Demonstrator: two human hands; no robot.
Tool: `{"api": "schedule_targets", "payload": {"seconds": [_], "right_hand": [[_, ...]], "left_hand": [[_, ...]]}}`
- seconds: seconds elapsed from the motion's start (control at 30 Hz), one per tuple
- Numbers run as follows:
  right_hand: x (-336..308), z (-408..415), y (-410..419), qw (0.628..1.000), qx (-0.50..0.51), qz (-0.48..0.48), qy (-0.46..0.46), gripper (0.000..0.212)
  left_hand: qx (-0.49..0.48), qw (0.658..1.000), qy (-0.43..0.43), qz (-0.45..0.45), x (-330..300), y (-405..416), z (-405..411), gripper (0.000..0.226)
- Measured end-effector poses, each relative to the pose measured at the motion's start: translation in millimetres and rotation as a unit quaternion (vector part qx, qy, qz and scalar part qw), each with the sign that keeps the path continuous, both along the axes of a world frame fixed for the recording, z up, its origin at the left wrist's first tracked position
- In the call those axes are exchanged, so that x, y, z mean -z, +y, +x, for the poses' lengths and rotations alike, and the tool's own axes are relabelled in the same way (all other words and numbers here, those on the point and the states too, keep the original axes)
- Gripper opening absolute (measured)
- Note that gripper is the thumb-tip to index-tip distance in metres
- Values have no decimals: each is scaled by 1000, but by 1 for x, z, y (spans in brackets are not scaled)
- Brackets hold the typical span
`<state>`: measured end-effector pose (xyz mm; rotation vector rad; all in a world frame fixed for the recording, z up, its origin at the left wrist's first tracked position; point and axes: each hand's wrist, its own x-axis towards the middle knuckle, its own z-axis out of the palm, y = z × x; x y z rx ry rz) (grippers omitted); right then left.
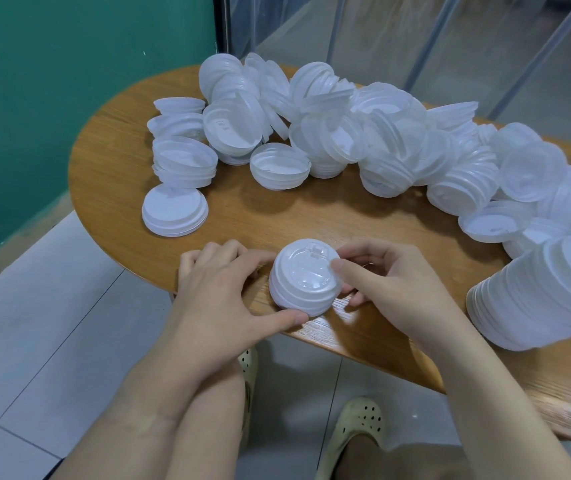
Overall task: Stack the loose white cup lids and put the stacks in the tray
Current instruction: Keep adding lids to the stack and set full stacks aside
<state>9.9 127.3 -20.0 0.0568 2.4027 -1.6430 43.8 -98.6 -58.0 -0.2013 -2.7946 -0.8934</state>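
- A short stack of white plastic dome cup lids [305, 278] is set dome-up at the near edge of the oval wood-grain counter [111, 157], at 6 o'clock of the counter.
- The stack is held from both sides: the left hand [221, 296] is curled round its 9 o'clock side with the thumb laid along the base, and the right hand [391, 285] pinches the rim at 3 o'clock. Both grips are narrow and closed on the stack, probably so that the lids can be squared and pressed to nest.
- A big loose heap of white lids [329, 126], tumbled at all angles, is spread from 11 to 2 o'clock, apparently kept within reach as the supply.
- A low pile of lids lying flat [175, 210] rests at 9 o'clock, apart from the hands.
- A tall leaning stack of lids [540, 292] lies at 3 o'clock, seemingly finished and waiting.
- No tray can be made out.
- The counter is backed by a teal wall [52, 81] at 10 o'clock and clear panelling [415, 36] at 1 o'clock; pale floor tiles [27, 299] and cream perforated clogs [357, 427] are seen below.
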Motion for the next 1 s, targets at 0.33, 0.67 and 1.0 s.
{"api": "schedule_targets", "payload": {"seconds": [0.33, 0.67, 1.0], "right_hand": [[9, 1, -1, 996, -22, 76, 48, 7], [10, 9, -9, 955, -152, 163, 196, 64], [13, 7, -14, 946, -152, 202, 205, 76]], "left_hand": [[1, 1000, -2, -11, 0, 0, -1, 75], [-7, 1000, 3, -4, -1, 2, 0, 70], [-6, 1000, -3, -16, 1, 1, -2, 76]]}}
